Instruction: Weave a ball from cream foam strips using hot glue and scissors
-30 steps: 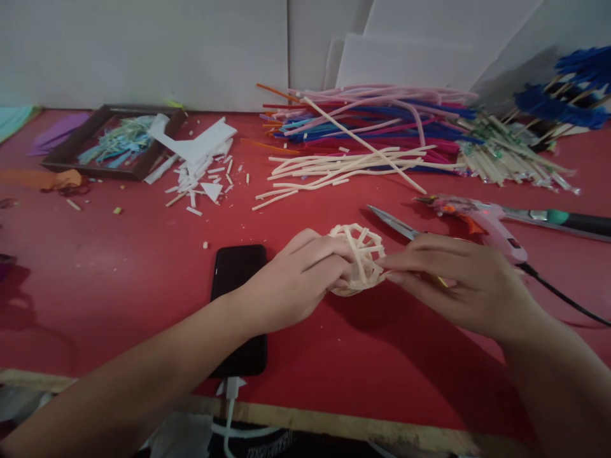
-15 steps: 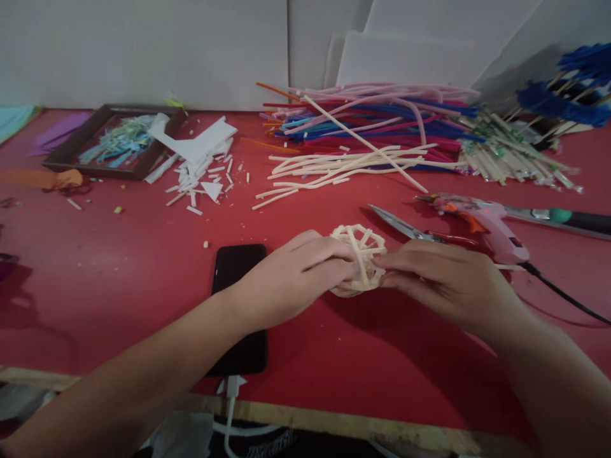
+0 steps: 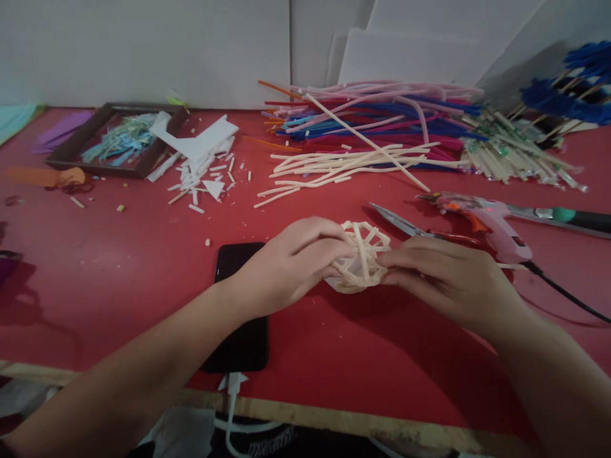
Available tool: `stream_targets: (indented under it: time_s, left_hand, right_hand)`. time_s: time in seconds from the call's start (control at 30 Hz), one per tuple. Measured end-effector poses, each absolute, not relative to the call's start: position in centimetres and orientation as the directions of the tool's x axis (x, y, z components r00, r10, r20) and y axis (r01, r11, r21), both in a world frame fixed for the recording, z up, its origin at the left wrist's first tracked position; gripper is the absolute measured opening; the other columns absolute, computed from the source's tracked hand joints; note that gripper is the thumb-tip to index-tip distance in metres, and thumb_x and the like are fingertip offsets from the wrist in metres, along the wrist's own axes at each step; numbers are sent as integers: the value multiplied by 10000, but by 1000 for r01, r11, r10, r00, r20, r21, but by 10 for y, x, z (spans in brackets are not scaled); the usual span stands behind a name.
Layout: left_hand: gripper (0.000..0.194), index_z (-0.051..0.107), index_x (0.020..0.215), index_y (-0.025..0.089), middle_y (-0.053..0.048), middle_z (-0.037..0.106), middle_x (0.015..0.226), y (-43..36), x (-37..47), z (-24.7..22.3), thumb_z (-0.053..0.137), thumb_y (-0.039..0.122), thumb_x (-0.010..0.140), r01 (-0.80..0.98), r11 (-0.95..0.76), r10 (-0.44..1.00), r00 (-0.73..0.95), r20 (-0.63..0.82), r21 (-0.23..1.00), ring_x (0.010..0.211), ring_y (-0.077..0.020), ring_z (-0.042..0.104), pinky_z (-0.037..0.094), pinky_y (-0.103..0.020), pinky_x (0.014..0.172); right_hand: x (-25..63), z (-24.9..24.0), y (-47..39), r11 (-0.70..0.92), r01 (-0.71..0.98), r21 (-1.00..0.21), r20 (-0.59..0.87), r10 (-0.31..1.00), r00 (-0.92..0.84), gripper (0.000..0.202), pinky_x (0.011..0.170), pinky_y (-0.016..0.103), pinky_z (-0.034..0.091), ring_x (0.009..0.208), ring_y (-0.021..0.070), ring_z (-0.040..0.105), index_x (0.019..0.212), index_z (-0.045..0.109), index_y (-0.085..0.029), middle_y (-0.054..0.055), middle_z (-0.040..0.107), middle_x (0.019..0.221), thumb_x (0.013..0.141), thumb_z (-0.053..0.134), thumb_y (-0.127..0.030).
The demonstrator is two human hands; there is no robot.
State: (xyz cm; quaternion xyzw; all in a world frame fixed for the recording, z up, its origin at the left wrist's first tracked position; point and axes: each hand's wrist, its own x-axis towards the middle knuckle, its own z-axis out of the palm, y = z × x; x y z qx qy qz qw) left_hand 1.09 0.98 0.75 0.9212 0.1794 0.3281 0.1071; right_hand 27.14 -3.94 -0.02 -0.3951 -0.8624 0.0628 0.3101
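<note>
A small round lattice of cream strips (image 3: pixel 363 257) is held between both hands above the red table (image 3: pixel 305 356). My left hand (image 3: pixel 296 264) grips its left side, fingers bent around the edge. My right hand (image 3: pixel 443 273) pinches the right rim between thumb and fingers. The fingertips of both hands are partly hidden by the lattice. Under my left wrist lies a black phone (image 3: pixel 243 343) with a white cable (image 3: pixel 231 407) plugged in. Just beyond my right hand are scissors (image 3: pixel 401 222) and a pink glue gun (image 3: pixel 496 226) with its black cord.
Behind the hands lie cream strips (image 3: pixel 334 166) and a pile of coloured strips (image 3: pixel 382 117). Wrapped sticks (image 3: pixel 515 152) and blue pieces on sticks (image 3: pixel 554 105) are at the right. White scraps (image 3: pixel 200 152) and a brown frame (image 3: pixel 138 168) with shreds inside are at the left.
My left hand's fingers have shifted back slightly on the lattice, showing more of its left side. The lattice sits a little further right in view. Both hands still hold it.
</note>
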Motion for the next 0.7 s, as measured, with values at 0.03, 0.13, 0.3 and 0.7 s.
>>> stream_targets:
  time_s: [0.03,0.13,0.3,0.7]
  left_hand:
    - [129,624,1113,185,-101,707,1095,9,11,6,577,207,995,288,-893,445,689,572,347,1025,-190,682,577,-312,889]
    - [184,578,1077,180,-62,699,991,8,10,2,669,282,954,359,-799,587,642,493,483,895,-165,695,585,-271,785]
    - [231,554,1065,188,-16,744,963,7,9,-3,725,215,913,329,-671,681,628,376,665,847,-124,745,588,-210,748]
    - [141,608,1062,178,-36,766,946,10,10,-6,671,189,937,244,-684,651,630,423,688,828,-122,742,587,-204,728]
  right_hand:
    - [271,0,-39,682,643,-350,483,719,-499,157,706,275,591,771,173,735,1037,721,-266,29,767,869,989,573,-280]
    - [271,2,-39,691,638,-341,483,711,-511,124,676,264,579,753,169,729,1028,696,-257,29,753,853,986,579,-262]
    - [269,1,-39,700,633,-331,491,700,-518,106,661,231,561,743,148,720,1031,652,-237,30,734,846,1003,552,-255]
    - [269,1,-40,692,649,-315,486,705,-516,93,674,223,561,751,144,723,1042,631,-232,33,729,847,1005,545,-232]
